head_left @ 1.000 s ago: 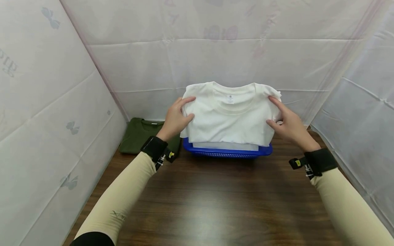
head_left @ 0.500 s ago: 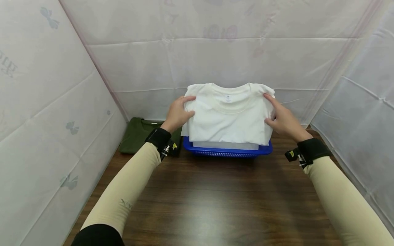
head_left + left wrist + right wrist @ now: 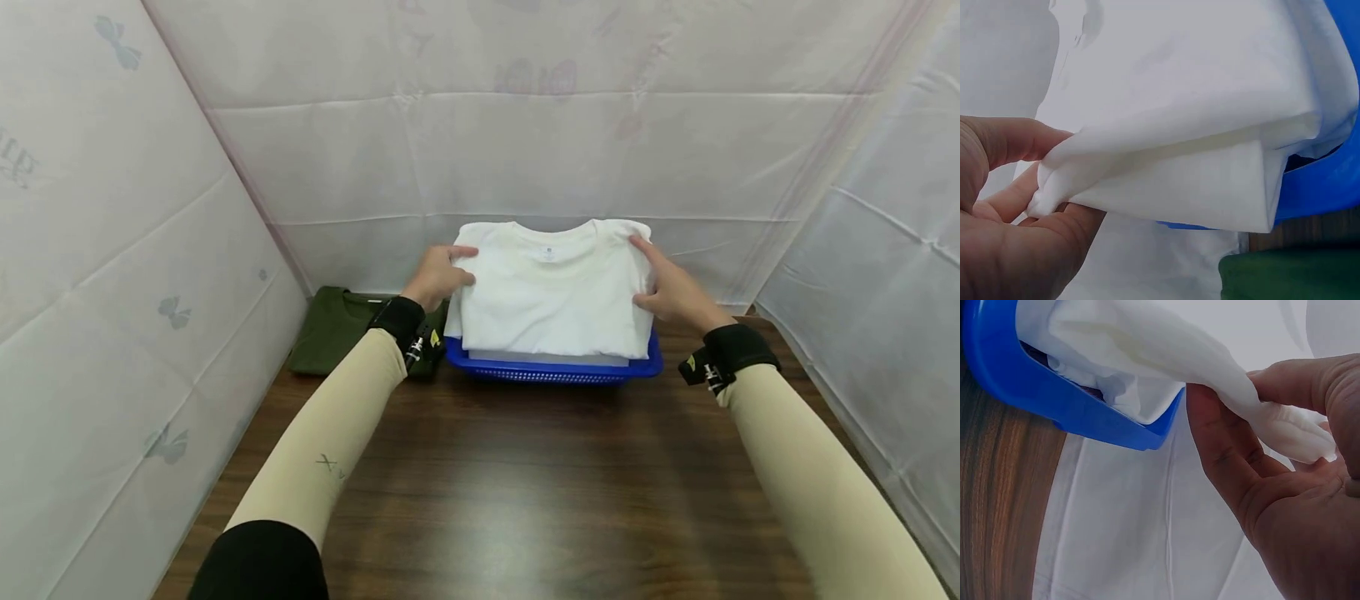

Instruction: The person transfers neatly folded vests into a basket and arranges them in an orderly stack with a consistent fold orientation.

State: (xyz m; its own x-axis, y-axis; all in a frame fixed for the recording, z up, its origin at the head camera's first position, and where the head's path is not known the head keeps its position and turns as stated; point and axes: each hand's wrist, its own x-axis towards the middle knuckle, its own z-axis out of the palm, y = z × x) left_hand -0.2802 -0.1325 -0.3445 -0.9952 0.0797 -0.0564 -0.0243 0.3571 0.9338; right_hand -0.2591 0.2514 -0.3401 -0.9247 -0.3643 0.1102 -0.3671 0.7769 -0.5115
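Note:
A folded white T-shirt (image 3: 551,292), its collar toward the back wall, lies over a blue plastic basket (image 3: 547,373). Beneath its front edge another white folded cloth (image 3: 551,359) shows in the basket. My left hand (image 3: 438,275) pinches the shirt's left side between thumb and fingers; the left wrist view shows the bunched edge in that hand (image 3: 1029,206). On the opposite side my right hand (image 3: 672,287) grips the shirt's right edge, which runs between thumb and fingers of the hand (image 3: 1279,462) in the right wrist view. The basket's back is hidden under the shirt.
Left of the basket lies a folded dark green T-shirt (image 3: 337,333), partly behind the left wrist. Everything stands on a brown wooden table (image 3: 510,483). White sheets form the back wall (image 3: 517,158) close behind the basket and the side walls.
The white T-shirt has come down onto the basket and its collar end now lies flatter. My right hand has moved left and slightly down; my left hand has shifted slightly right and down.

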